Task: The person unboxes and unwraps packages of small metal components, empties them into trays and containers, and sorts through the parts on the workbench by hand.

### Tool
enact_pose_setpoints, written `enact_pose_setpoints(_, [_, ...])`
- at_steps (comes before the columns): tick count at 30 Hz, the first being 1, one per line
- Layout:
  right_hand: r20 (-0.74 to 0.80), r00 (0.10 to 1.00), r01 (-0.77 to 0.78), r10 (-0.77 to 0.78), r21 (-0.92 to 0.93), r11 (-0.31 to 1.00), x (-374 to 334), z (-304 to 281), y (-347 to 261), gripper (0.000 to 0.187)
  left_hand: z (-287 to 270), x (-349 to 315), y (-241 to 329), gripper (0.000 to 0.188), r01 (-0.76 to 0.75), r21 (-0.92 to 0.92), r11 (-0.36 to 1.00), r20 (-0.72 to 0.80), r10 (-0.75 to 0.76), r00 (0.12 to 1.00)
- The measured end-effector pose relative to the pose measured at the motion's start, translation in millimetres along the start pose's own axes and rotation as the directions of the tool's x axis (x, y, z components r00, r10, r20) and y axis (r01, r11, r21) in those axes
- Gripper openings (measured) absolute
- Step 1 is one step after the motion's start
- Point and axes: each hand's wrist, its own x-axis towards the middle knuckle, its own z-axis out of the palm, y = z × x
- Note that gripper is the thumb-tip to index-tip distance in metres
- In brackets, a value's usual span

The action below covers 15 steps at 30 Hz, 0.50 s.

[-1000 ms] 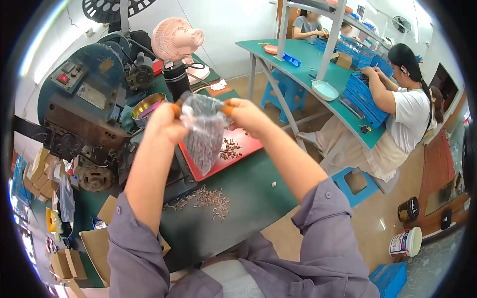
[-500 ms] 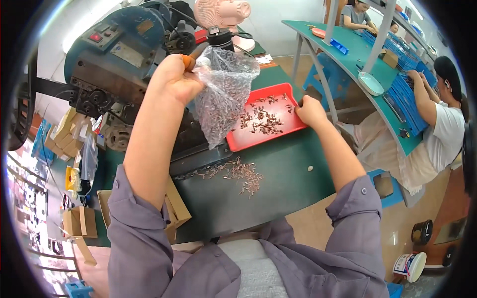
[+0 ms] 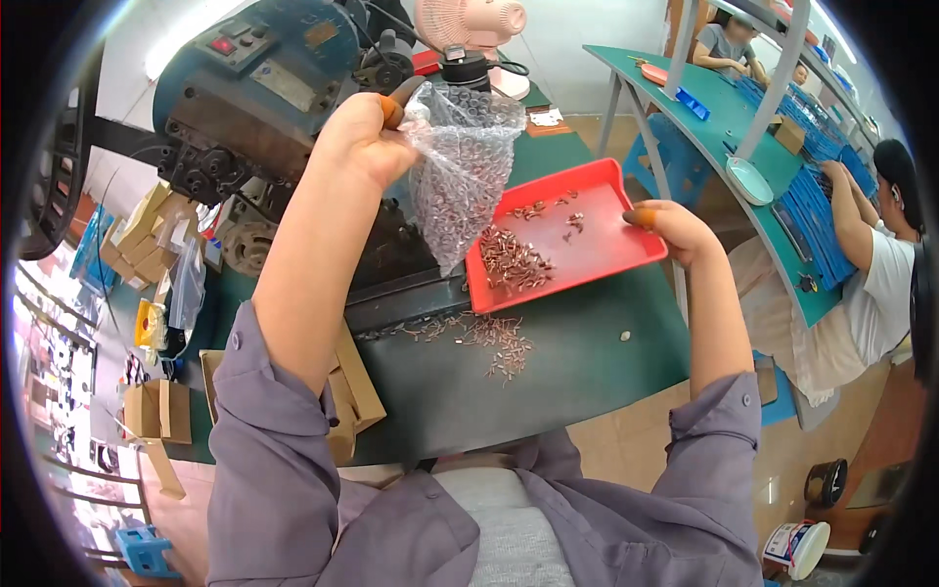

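Observation:
In my left hand (image 3: 377,142), raised over the bench, the top of a clear plastic bag (image 3: 465,181) with a bubbly look is pinched. Its lower part hangs against the left end of a red tray (image 3: 611,240). My right hand (image 3: 675,230) grips that tray by its right rim, with a brownish-orange cover on a fingertip. The tray is tilted, its right end higher. Small copper-coloured metal pieces (image 3: 514,262) are heaped in its left end, and a few lie scattered farther up. Whether the bag's mouth is open is hidden.
A dark green machine (image 3: 264,83) stands at the left, with loose copper bits (image 3: 504,342) on the bench (image 3: 440,411) in front. Near its left edge is an open cardboard box (image 3: 352,391). A pink fan (image 3: 469,24) stands behind. Co-workers sit at another green table (image 3: 719,127) on the right.
My right hand has lifted the tray's right end, and the metal pieces have slid to its left end. The bag and my left hand have shifted slightly right in view.

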Motion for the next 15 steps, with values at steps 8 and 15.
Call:
enact_pose_setpoints(8, [-0.13,0.975,0.203,-0.181,0.183,0.962,-24,-33,49,0.024,17,-7,-13,0.035,0.026,-0.004,1.0,0.126,-0.025,0.992])
enact_pose_setpoints(15, [-0.391,0.871,0.397,-0.299,0.201,0.895,-85,-100,48,0.021,38,22,-56,0.035,0.077,-0.151,0.986,0.162,-0.052,0.985])
